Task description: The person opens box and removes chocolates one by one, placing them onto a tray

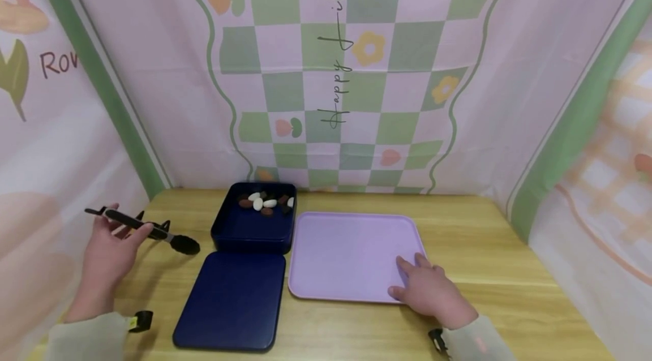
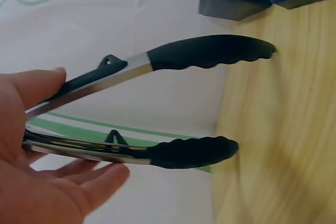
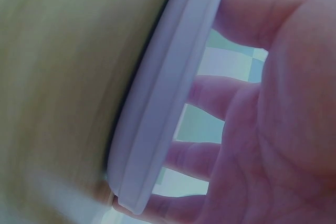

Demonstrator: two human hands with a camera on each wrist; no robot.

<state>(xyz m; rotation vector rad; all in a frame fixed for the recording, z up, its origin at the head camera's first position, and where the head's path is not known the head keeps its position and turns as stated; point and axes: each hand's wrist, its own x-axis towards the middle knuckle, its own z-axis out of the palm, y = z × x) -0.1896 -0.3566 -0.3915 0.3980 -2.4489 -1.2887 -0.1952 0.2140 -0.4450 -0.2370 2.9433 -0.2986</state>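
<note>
Left hand (image 1: 109,253): we find it grasping black-tipped metal tongs (image 1: 162,233), jaws apart; the palm hides their rear end in the left wrist view.
Right hand (image 1: 433,290): fingers spread, resting on the near right corner of a smooth lilac tray (image 1: 351,259); its rim conceals fingertips in the right wrist view.
Box (image 1: 252,245): navy, between the hands; we can barely make out its darkest pieces (image 1: 258,203).
Lid (image 1: 234,299): flat, round-cornered, right of the left hand.
Room: wood-grained table (image 1: 484,248) shows between tongs and box.
</note>
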